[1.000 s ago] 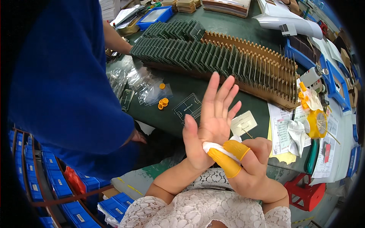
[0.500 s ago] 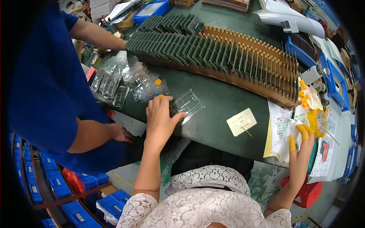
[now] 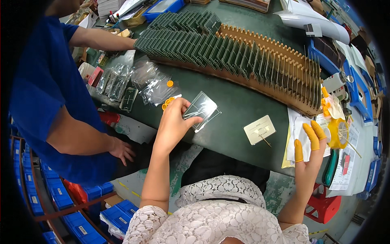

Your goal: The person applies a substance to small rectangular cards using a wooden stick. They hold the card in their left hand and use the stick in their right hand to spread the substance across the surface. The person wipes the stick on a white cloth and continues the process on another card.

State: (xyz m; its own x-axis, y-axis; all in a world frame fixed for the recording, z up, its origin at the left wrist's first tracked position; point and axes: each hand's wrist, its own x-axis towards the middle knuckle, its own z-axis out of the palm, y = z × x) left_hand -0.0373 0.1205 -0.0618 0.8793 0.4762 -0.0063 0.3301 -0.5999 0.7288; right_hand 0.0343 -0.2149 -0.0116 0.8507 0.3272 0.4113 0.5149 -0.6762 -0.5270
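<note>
I find the left hand (image 3: 174,120) with its grip pinching a dark card (image 3: 202,105) over the green surface (image 3: 228,136). From that card, a slotted rack (image 3: 266,87) stands at one o'clock, a pale card (image 3: 260,128) at four. Farther toward four, the right hand (image 3: 310,156) is at a white cloth (image 3: 297,132); its grip I cannot tell.

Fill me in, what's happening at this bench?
The person's left hand holds a dark rectangular panel over the green bench. The right hand, wearing yellow finger cots, is at a white cloth; its grip is unclear. A co-worker's hand is at the left end of a wooden rack of dark panels.
</note>
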